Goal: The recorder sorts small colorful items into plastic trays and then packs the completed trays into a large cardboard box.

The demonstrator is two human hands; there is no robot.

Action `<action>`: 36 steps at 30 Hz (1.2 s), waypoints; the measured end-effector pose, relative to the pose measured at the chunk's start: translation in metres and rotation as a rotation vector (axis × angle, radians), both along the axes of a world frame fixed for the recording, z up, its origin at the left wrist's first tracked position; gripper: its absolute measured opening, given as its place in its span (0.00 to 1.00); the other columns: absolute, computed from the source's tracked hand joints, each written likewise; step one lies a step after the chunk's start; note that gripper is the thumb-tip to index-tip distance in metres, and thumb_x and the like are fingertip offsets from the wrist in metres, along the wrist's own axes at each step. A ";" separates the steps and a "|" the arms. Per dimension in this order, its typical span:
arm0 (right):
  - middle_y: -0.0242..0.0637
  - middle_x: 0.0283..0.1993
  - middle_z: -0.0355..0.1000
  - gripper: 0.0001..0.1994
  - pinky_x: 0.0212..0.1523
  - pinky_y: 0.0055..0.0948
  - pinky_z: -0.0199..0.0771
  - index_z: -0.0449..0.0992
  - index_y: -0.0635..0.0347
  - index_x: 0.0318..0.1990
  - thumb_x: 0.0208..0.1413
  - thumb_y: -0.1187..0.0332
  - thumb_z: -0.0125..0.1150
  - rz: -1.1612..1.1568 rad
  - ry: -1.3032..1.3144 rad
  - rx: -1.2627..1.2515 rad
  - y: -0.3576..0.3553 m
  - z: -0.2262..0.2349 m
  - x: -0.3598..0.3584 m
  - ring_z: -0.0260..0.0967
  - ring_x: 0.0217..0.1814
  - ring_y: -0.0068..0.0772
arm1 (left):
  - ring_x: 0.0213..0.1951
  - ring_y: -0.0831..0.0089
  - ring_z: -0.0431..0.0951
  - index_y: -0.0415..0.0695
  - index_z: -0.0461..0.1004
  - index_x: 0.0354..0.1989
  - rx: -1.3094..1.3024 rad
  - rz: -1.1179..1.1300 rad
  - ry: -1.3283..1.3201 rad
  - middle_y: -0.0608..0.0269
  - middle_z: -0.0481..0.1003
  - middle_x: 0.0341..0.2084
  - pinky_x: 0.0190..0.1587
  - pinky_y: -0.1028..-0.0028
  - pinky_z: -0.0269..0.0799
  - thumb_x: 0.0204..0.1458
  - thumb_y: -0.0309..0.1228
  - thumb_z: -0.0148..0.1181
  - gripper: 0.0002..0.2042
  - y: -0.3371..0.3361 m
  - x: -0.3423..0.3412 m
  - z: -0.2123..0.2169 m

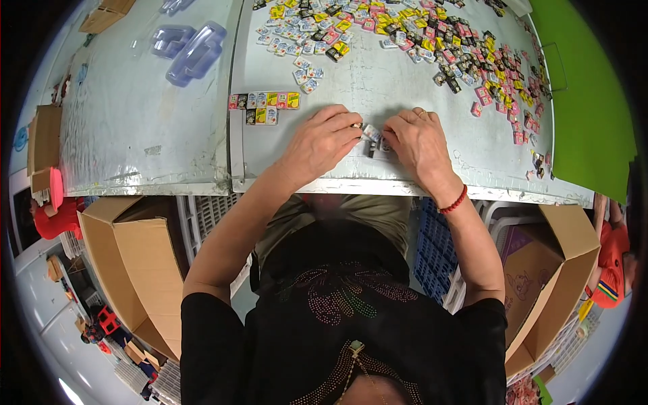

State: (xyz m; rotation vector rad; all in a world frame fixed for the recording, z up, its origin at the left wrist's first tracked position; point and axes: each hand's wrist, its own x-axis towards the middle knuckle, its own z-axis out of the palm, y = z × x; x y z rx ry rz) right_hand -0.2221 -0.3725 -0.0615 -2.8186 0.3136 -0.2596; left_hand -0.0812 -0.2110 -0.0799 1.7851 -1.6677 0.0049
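My left hand (322,140) has its fingers drawn together, with a small dark pack (356,125) at their tips. Opposite it, my right hand (420,143) is closed with its fingertips on a small black pack (385,144), mostly covered by the fingers. In the gap between the hands a small white pack (370,132) lies on the table, and a black one (372,149) sits just below it. To the left of my left hand, small colourful packs (273,101) in yellow, white, pink and black stand in a tight block, a longer row above a shorter one.
A wide heap of small packs (432,44) covers the far side and right of the table (351,91). Clear plastic trays (196,54) lie on the left table. Cardboard boxes (138,250) (550,290) stand below the front edge on both sides. A green panel (580,101) borders the right.
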 end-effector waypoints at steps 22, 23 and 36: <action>0.34 0.34 0.73 0.07 0.45 0.35 0.63 0.78 0.56 0.33 0.47 0.68 0.67 -0.022 -0.078 0.038 0.012 -0.005 -0.001 0.68 0.41 0.38 | 0.46 0.63 0.72 0.40 0.78 0.35 -0.014 0.066 0.114 0.64 0.76 0.42 0.49 0.68 0.70 0.46 0.24 0.64 0.07 0.001 -0.008 -0.014; 0.34 0.34 0.73 0.07 0.45 0.35 0.63 0.78 0.56 0.33 0.47 0.68 0.67 -0.020 -0.079 0.037 0.013 -0.003 0.000 0.68 0.41 0.38 | 0.48 0.64 0.71 0.41 0.78 0.36 -0.003 0.075 0.122 0.65 0.75 0.43 0.51 0.68 0.68 0.46 0.25 0.63 0.08 0.001 -0.009 -0.015; 0.36 0.37 0.75 0.09 0.45 0.35 0.63 0.78 0.58 0.38 0.48 0.71 0.65 -0.042 -0.136 0.073 0.021 -0.002 -0.006 0.70 0.41 0.39 | 0.48 0.62 0.71 0.41 0.78 0.35 -0.038 0.068 0.103 0.65 0.75 0.44 0.51 0.67 0.69 0.46 0.26 0.64 0.08 -0.001 -0.008 -0.015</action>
